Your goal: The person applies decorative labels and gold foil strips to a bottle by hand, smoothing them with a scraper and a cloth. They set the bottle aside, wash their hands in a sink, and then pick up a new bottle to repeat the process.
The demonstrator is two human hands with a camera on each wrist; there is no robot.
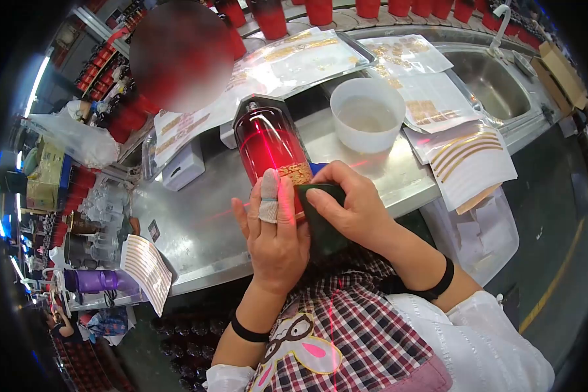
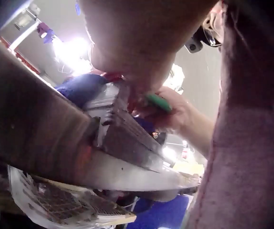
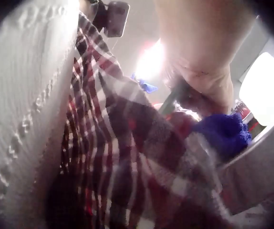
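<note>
A glossy red bottle (image 1: 261, 147) with a dark, angular far end lies tilted over the metal worktop. On its near side is a gold patterned decal (image 1: 295, 174). My left hand (image 1: 274, 242) rests on the bottle, fingers extended along it, one wearing a pale finger cover (image 1: 268, 196). My right hand (image 1: 359, 206) pinches a dark green flat scraper (image 1: 326, 219) between thumb and fingers, its edge close by the decal. In the right wrist view, a blue cloth (image 3: 222, 136) shows beneath the work. The left palm and the bottle's near end are hidden.
A white tub (image 1: 367, 114) of liquid stands beyond the right hand. Sheets of gold decals (image 1: 473, 157) overhang the worktop (image 1: 215, 245) at right, with a sink (image 1: 490, 78) behind. A striped decal sheet (image 1: 147, 268) hangs at the left edge. Red pots (image 1: 271, 23) line the back.
</note>
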